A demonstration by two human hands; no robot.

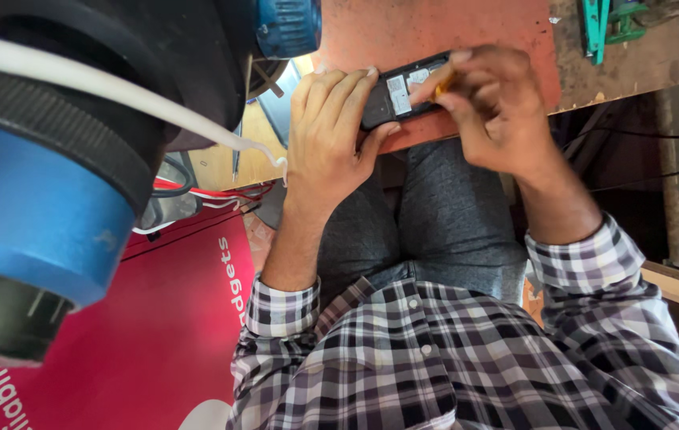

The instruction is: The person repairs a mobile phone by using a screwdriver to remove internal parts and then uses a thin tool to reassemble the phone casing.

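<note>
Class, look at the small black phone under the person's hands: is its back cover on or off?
Off: the phone lies back-up on the orange mat, white inside labels exposed, left hand steadying it.

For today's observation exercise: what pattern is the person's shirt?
Black, grey and white checks on the shirt, clearest in the head view.

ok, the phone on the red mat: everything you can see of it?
The phone is a small dark bar-shaped handset, plastic by the look, lying flat and slightly slanted at the near edge of the red mat. Its back is open, showing a compartment with white labels. The left hand grips its left end, fingers over the top, thumb below. The right hand covers its right end and presses a thin orange-tipped tool into the open back. Its front is hidden.
</note>
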